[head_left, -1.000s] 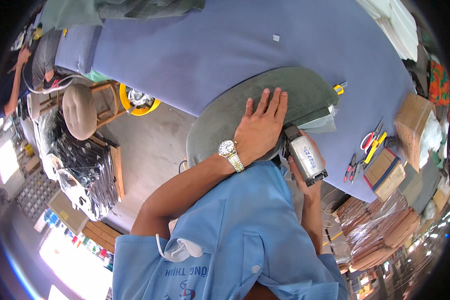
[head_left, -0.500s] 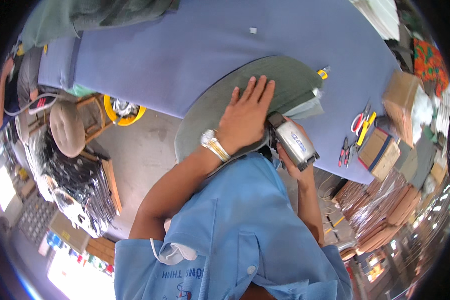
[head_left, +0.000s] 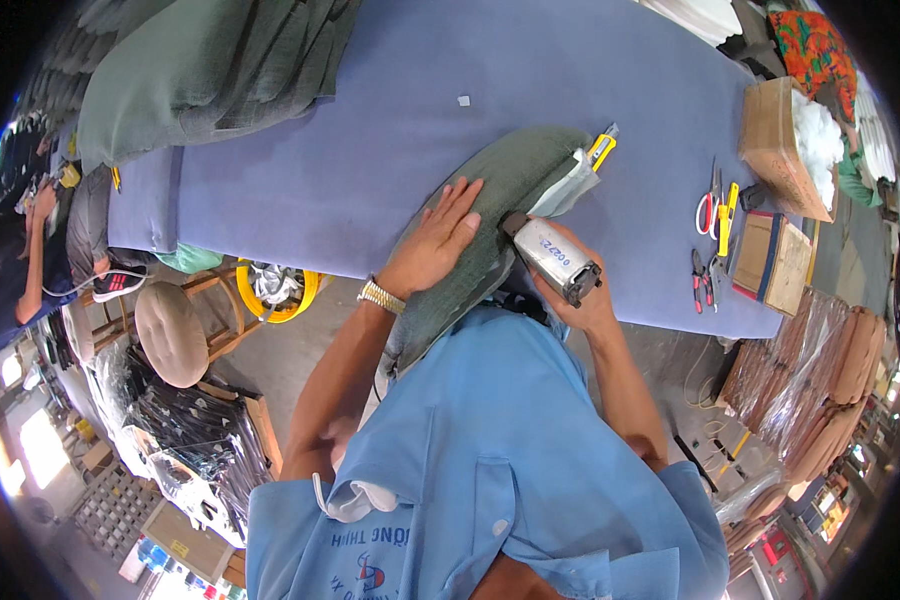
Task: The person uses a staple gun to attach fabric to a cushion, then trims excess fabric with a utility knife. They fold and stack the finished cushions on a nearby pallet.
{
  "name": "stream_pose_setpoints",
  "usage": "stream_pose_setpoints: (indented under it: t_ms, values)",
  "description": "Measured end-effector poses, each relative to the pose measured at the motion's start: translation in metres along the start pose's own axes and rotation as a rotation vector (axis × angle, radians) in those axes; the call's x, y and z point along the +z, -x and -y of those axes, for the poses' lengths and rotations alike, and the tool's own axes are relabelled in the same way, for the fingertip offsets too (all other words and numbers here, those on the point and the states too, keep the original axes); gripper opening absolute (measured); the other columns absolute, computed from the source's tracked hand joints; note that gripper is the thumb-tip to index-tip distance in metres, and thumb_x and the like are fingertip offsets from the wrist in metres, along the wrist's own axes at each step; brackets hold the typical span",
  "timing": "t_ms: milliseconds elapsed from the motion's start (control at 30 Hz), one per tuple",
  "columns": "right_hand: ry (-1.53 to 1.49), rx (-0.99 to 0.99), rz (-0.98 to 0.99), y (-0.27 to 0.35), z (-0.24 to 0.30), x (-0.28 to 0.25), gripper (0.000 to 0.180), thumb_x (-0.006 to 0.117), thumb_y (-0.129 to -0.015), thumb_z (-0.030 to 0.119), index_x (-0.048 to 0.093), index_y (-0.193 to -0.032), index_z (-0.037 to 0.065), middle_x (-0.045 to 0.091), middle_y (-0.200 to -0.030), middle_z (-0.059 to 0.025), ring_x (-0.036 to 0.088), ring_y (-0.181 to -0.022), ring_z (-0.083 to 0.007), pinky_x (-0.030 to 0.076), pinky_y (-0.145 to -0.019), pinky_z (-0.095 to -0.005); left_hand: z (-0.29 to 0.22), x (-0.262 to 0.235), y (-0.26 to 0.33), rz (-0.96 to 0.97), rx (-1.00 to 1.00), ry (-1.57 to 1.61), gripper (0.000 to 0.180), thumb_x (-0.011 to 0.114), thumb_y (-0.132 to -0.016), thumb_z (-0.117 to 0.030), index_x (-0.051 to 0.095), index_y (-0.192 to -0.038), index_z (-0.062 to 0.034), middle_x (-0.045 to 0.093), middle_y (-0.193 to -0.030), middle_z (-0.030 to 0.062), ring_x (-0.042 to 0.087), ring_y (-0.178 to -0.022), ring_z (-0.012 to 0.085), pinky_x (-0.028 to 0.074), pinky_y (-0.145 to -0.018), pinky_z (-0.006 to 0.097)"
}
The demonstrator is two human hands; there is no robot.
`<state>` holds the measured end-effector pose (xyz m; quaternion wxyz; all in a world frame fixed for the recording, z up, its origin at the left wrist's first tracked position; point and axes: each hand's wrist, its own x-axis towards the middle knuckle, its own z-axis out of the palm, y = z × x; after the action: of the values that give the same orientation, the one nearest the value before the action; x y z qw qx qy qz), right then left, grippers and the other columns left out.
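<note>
The single head-worn fisheye camera is looking steeply down from just above the person's blue shirt (head_left: 490, 470), facing the blue-covered table (head_left: 370, 150) that is running from nine o'clock to three o'clock, with the forearms rising close from six o'clock and straight edges bending at the rim.

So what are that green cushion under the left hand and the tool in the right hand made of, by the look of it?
The green cushion looks like woven fabric: matt, slightly heathered, and it dents softly under the left hand. The tool in the right hand seems to be metal, a silvery-grey body with a dull sheen and a darker, perhaps plastic, front end; it could also be painted plastic.
</note>
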<state>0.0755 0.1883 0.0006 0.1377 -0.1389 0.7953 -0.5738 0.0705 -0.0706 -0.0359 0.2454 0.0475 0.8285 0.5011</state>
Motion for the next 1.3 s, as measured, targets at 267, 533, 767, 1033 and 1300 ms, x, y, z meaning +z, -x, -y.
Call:
stream_pose_setpoints:
  t_ms: [267, 533, 767, 1033, 1300]
  values:
    - [-0.016, 0.05, -0.066, 0.006, 0.004, 0.012, 0.064, 0.076, -0.075, 0.004, 0.063, -0.138, 0.006, 0.07, -0.128, -0.0179, 0.07, -0.116, -0.0316, 0.054, -0.099, -0.0362, -0.043, 0.013, 0.018, -0.14, -0.025, -0.365, 0.083, 0.066, -0.096, -0.025, 0.021, -0.161, -0.0001, 0.029, -0.164, 0.027, 0.027, -0.153, 0.0437, 0.03, -0.122, 0.049]
    - [-0.071, 0.121, 0.02, 0.008, 0.011, 0.007, 0.068, 0.077, -0.074, 0.004, 0.061, -0.14, 0.005, 0.07, -0.13, -0.0188, 0.071, -0.116, -0.0312, 0.054, -0.097, -0.0354, -0.044, 0.011, 0.018, -0.137, -0.044, -0.376, 0.085, 0.066, -0.094, -0.02, 0.019, -0.162, 0.0, 0.03, -0.163, 0.0267, 0.029, -0.152, 0.0435, 0.033, -0.121, 0.048]
    - [-0.026, 0.169, 0.115, -0.009, 0.024, -0.002, 0.068, 0.075, -0.073, 0.003, 0.062, -0.139, 0.006, 0.069, -0.13, -0.0192, 0.07, -0.117, -0.0328, 0.054, -0.097, -0.0357, -0.048, 0.016, 0.016, -0.142, -0.085, -0.396, 0.089, 0.067, -0.089, -0.013, 0.017, -0.162, -0.0016, 0.028, -0.166, 0.0225, 0.029, -0.153, 0.0422, 0.032, -0.121, 0.056]
    - [0.008, 0.098, 0.076, 0.003, 0.017, 0.003, 0.065, 0.073, -0.076, 0.0, 0.061, -0.139, 0.001, 0.071, -0.123, -0.018, 0.071, -0.109, -0.0241, 0.053, -0.095, -0.0331, -0.046, 0.018, 0.018, -0.171, -0.064, -0.418, 0.087, 0.068, -0.09, -0.015, 0.02, -0.162, -0.0024, 0.027, -0.166, 0.0205, 0.028, -0.154, 0.0395, 0.033, -0.12, 0.056]
    - [0.068, 0.048, 0.116, 0.003, 0.025, 0.001, 0.067, 0.074, -0.074, 0.001, 0.06, -0.14, 0.001, 0.071, -0.123, -0.0172, 0.071, -0.107, -0.0231, 0.053, -0.094, -0.033, -0.043, 0.023, 0.019, -0.203, -0.06, -0.41, 0.088, 0.072, -0.089, -0.018, 0.024, -0.161, -0.0021, 0.031, -0.165, 0.0201, 0.032, -0.152, 0.0387, 0.037, -0.117, 0.058]
